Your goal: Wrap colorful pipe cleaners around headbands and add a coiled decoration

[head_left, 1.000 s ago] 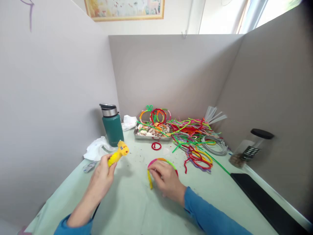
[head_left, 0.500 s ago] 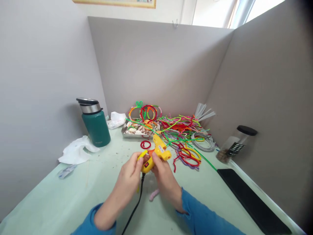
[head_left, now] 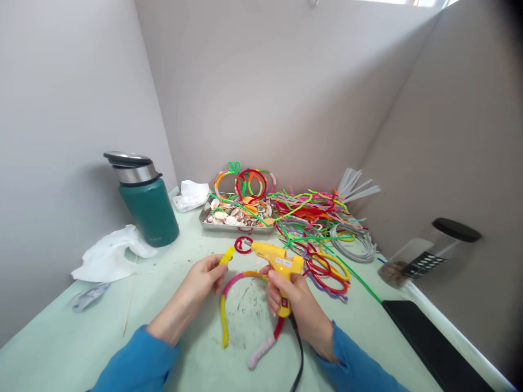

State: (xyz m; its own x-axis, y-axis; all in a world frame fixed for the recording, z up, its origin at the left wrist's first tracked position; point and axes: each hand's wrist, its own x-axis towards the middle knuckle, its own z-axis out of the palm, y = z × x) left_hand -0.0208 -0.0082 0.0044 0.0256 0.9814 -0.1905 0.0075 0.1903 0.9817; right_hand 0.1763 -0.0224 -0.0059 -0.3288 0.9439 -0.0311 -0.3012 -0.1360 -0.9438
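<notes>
My right hand (head_left: 292, 294) grips a yellow hot glue gun (head_left: 281, 258) by its handle, nozzle pointing left towards a small red pipe cleaner ring (head_left: 244, 245) on the table. A black cord runs down from the handle. Between the thumb and fingers of my left hand (head_left: 206, 277) is a short yellow strip (head_left: 227, 256), its material hard to make out. Below and between my hands lies a headband (head_left: 224, 321) wrapped in yellow, pink, orange, red and pale lilac. The glue gun and my right hand cover part of its right side.
A metal tray (head_left: 237, 228) of shells stands at the back, finished hoops behind it. Right of it spread loose pipe cleaners (head_left: 302, 209) and clear glue sticks (head_left: 359, 185). A green bottle (head_left: 149, 209) stands left; a lidded jar (head_left: 429, 253) and black slab (head_left: 433, 343) are right.
My hands have moved apart. The glue gun, earlier between both hands, is now in my right hand alone and turned leftward. The headband has come into view, and the camera has tilted down.
</notes>
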